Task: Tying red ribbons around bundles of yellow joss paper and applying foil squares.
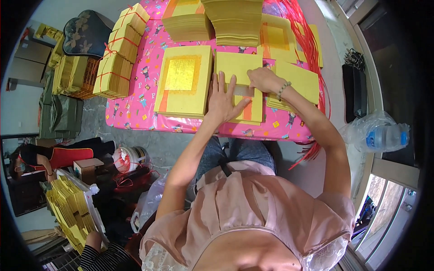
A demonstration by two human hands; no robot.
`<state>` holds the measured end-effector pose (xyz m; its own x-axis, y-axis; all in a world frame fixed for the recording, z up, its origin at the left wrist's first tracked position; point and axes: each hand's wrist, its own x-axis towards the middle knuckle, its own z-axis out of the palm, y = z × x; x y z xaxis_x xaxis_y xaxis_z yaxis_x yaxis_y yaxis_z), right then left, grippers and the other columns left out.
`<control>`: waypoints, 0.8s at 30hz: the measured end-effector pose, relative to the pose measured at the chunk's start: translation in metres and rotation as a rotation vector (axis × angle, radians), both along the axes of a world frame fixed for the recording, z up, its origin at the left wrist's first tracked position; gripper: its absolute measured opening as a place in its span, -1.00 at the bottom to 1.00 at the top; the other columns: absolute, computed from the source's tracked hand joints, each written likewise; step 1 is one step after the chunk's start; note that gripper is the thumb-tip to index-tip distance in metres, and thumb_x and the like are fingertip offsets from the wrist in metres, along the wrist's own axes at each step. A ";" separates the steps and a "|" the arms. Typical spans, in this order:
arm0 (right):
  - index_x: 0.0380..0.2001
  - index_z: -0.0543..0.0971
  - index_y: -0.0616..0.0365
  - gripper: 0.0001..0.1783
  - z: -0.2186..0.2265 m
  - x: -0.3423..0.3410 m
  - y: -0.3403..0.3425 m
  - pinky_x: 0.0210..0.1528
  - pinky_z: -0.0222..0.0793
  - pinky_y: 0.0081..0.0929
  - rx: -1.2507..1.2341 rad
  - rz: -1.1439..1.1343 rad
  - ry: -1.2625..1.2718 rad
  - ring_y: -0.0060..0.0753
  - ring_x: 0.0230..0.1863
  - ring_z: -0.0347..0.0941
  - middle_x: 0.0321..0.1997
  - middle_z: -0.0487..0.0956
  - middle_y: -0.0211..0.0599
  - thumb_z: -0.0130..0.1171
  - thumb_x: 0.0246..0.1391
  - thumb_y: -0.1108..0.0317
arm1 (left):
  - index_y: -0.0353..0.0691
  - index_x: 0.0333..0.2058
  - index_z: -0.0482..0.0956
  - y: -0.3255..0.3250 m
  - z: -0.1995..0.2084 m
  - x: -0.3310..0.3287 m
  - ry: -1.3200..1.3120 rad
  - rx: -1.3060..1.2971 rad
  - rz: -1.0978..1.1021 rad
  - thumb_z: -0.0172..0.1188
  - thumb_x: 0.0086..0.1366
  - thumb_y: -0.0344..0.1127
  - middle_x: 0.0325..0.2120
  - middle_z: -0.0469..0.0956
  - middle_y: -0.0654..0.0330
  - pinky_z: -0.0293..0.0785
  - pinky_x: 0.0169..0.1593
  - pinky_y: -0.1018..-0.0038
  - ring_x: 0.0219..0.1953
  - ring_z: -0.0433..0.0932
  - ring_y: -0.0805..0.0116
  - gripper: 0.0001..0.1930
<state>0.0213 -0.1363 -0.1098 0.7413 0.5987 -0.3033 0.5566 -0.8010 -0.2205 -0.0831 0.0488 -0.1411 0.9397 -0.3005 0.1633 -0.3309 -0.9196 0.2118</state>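
On pink cartoon-print tablecloth point(129, 116): yellow paper stack point(253, 105) near front edge, between gold-foil-topped stack point(181, 74) and yellow sheet pile point(299, 82). Probably weighty as block, light, crease-prone singly; best held by side edges. Tight sideways; slim pink strip frontward. Under left hand point(220, 101), spread flat, nothing grasped; under right hand point(266, 80), curled, top sheet's right edge, cannot tell if pinched.

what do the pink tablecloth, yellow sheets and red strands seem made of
Pink tablecloth: likely plastic or vinyl, glossy, with bright highlights near its front edge.
Yellow sheets: apparently paper, matte, with thin stacked edges.
Red strands: perhaps plastic twine, slightly shiny where light catches.
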 end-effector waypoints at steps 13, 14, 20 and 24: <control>-0.32 0.46 0.30 -0.70 0.011 -0.010 -0.001 -0.26 0.52 -0.12 0.140 0.183 -0.338 0.07 -0.28 0.58 -0.38 0.59 -0.01 0.28 -0.10 0.37 | -0.38 0.33 0.08 0.002 0.003 0.015 -0.050 -0.400 0.045 0.07 0.36 -0.12 0.30 -0.01 -0.47 -0.08 0.38 -0.10 0.36 -0.11 -0.49 -0.30; -0.36 0.47 0.29 -0.75 0.012 -0.012 -0.001 -0.30 0.54 -0.14 0.132 0.168 -0.371 0.05 -0.33 0.60 -0.44 0.60 -0.02 0.26 -0.13 0.43 | -0.38 0.33 0.08 0.002 0.008 0.017 -0.049 -0.398 0.043 0.07 0.36 -0.12 0.30 -0.01 -0.47 -0.08 0.38 -0.10 0.36 -0.11 -0.49 -0.30; -0.34 0.43 0.31 -0.82 0.032 -0.012 -0.019 -0.38 0.52 -0.08 0.264 0.039 -0.492 0.13 -0.43 0.56 -0.46 0.56 0.03 0.13 -0.04 0.48 | -0.39 0.35 -0.02 -0.011 0.053 0.033 -0.365 -0.578 0.175 0.09 0.34 -0.23 0.24 0.01 -0.54 0.01 0.33 -0.06 0.24 0.10 -0.47 -0.27; -0.34 0.42 0.30 -0.80 0.048 -0.022 -0.020 -0.40 0.53 -0.13 0.283 -0.004 -0.637 0.07 -0.42 0.57 -0.45 0.54 -0.02 0.16 -0.03 0.45 | -0.40 0.38 -0.15 -0.010 0.071 0.062 -0.037 -1.071 0.302 0.20 0.29 -0.03 0.06 0.27 -0.43 0.45 0.00 0.10 0.03 0.44 -0.13 -0.07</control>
